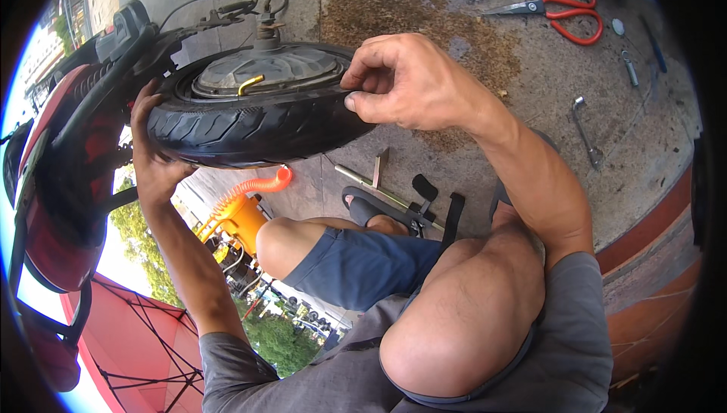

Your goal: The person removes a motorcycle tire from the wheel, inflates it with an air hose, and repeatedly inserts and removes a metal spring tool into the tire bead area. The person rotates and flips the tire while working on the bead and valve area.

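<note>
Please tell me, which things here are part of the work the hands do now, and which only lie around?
In use: black tyre, gripped by left hand and right hand; wheel hub; brass valve stem.

Lying about: red scissors; metal wrench; orange hose; sandal.

Bright daylight washes my view; the left rim blows out white, shadows stay soft on the concrete floor (485,4), and fisheye bending darkens the corners.
</note>
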The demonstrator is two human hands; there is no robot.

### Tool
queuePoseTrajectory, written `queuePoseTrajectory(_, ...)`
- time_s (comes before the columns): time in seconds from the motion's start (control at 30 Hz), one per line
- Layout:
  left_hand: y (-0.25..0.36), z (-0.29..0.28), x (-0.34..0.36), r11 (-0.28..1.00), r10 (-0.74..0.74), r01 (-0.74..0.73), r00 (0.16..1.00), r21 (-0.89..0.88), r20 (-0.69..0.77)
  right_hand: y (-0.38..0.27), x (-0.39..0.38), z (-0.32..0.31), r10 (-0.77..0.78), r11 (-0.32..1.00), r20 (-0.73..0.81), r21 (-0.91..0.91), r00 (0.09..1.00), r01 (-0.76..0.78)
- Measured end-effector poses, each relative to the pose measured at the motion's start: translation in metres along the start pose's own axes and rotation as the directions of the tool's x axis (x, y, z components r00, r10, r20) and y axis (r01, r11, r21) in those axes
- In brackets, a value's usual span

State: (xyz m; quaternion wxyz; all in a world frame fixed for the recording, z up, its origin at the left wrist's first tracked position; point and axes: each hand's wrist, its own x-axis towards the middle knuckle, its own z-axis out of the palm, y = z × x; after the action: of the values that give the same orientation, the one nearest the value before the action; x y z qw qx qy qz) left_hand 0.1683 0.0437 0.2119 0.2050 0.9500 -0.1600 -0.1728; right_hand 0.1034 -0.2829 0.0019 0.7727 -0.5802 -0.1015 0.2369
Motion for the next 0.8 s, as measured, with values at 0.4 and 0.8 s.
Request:
queuePoseTrajectory(0.4,0.0009,0.001,-0.0007,0.999,-0.013,0.013,1.0,-0.044,0.001,0.0016,-0.0003,-0.0005,0.016,1.0,0.013,0.015,1.0,-0.016)
queuePoseTrajectory(0.8,0.001,0.0003,0.0005,1.0,0.002,-0.002,1.0,0.0,-0.003,0.0052,0.0001,0.0004,0.002,1.0,-0.009,0.029,1.0,-0.002)
